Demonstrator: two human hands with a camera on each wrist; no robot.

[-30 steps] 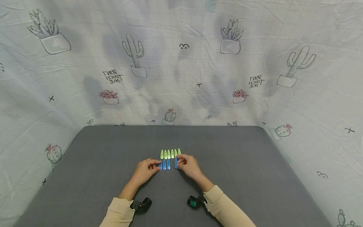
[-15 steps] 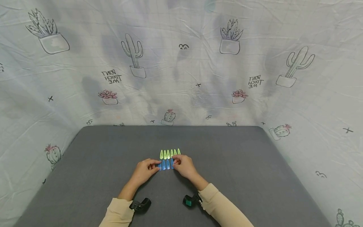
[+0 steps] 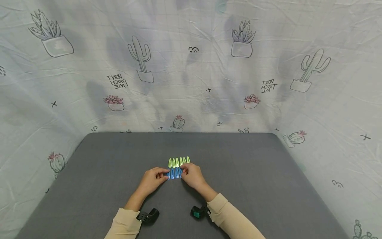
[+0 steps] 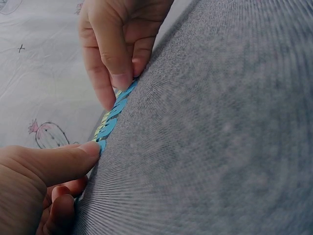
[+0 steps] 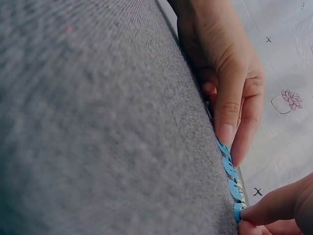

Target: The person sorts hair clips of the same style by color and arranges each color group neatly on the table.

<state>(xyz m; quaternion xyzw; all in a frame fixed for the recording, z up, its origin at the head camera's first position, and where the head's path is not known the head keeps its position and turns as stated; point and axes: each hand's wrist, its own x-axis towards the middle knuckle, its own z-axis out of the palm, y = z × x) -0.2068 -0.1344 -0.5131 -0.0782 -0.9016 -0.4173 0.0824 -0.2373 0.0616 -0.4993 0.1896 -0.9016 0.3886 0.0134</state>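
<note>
A row of several blue snap hair clips (image 3: 172, 174) lies on the grey tabletop, just below a row of several yellow-green hair clips (image 3: 174, 162). At the row's left end, my left hand (image 3: 151, 181) pinches the end blue clip (image 4: 102, 146) between thumb and index finger. My right hand (image 3: 194, 176) holds the rightmost blue clip (image 5: 238, 211) by its two ends, right beside its neighbour and slightly tilted. Fingers partly cover both end clips. Right-hand fingertips overlap the lower right of the yellow-green row in the head view.
The grey table (image 3: 238, 166) has a straight back edge against a white cactus-printed cloth (image 3: 191, 73), which also rises at both sides. Each wrist wears a black strap with a camera, the left device (image 3: 149, 216) and the right device (image 3: 198, 212).
My right hand has slid left with its blue clip, narrowing the gap until it meets the other blue clips. The left hand has stayed at the row's left end.
</note>
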